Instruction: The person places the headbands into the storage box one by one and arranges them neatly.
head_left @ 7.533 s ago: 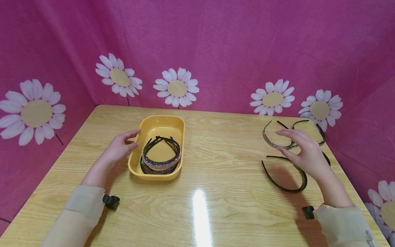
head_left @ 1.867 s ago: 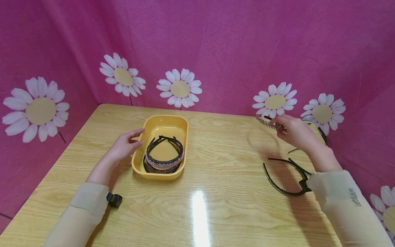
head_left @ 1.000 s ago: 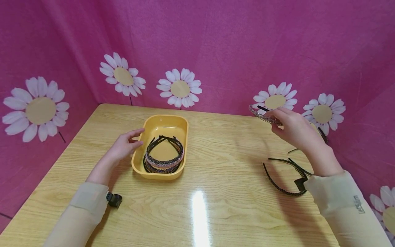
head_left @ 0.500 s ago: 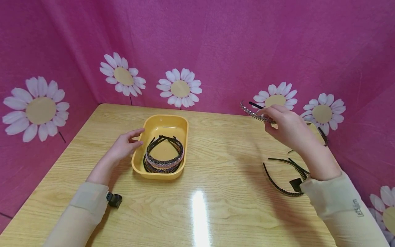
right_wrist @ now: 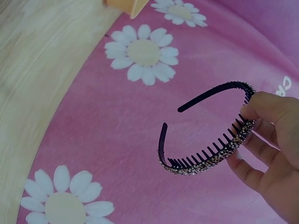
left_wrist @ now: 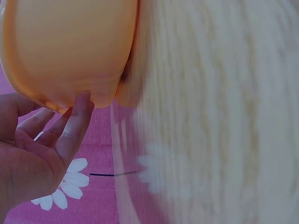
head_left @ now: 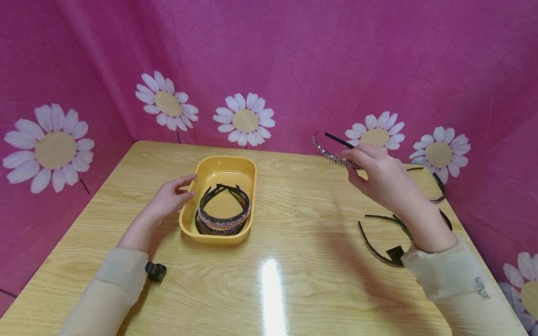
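Note:
My right hand [head_left: 380, 175] pinches a sparkly headband [head_left: 332, 156] between thumb and fingers, raised over the right half of the table. In the right wrist view this headband [right_wrist: 201, 165] shows black comb teeth inside, glittering stones outside and two bare black ends. My left hand [head_left: 168, 198] rests against the left side of a yellow tub [head_left: 185, 228], fingers fairly straight. From the left wrist view, fingertips [left_wrist: 83, 98] touch the tub's outer wall [left_wrist: 70, 51]. Several dark and pinkish glitter headbands [head_left: 222, 221] lie stacked inside the tub, toward its near end.
More headbands lie on the table's right side: a black toothed one [head_left: 376, 252] partly behind my right wrist, and another [head_left: 441, 189] near the far right corner. A pink curtain [head_left: 294, 70] with daisies stands around the wooden table [head_left: 294, 210].
My right hand was open over the headbands on the right, then took hold of the sparkly one, lifted it and carried it left. The left hand stays at the tub.

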